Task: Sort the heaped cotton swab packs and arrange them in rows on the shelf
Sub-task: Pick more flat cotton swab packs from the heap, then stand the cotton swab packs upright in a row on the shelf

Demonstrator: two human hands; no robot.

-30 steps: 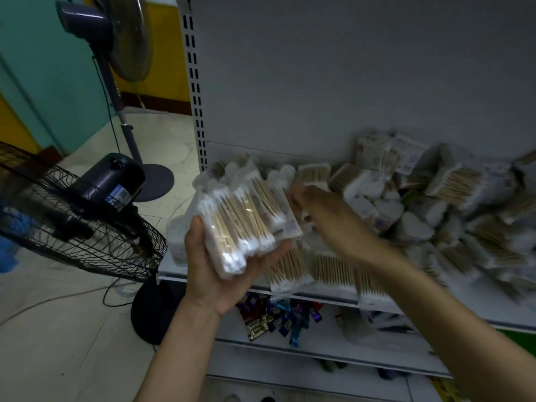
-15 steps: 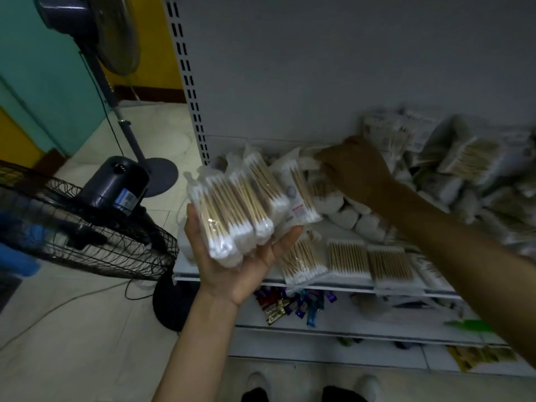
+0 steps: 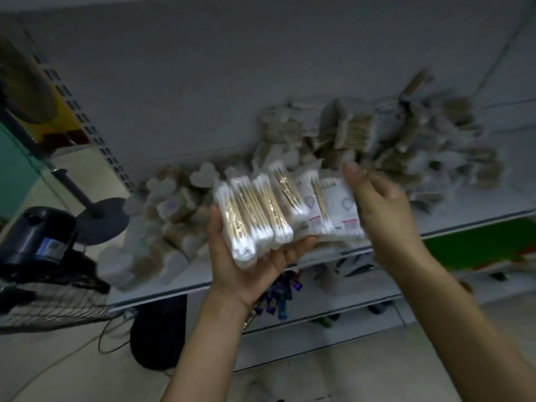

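My left hand is palm up in front of the shelf and grips a fanned stack of clear cotton swab packs, thumb on its left side. My right hand holds one more pack, label side up, against the right end of that stack. Behind them a blurred heap of swab packs covers the right half of the grey shelf. Heart-shaped packs lie piled on the shelf's left part.
A lower shelf holds small coloured wrappers. To the left stand a floor fan with dark motor housing and wire grille, and a second fan's pole and round base. The perforated shelf upright rises at left.
My right hand has come back from the heap with a pack and brought it to the stack in my left hand. The view has swung right and tilted; the frame is blurred.
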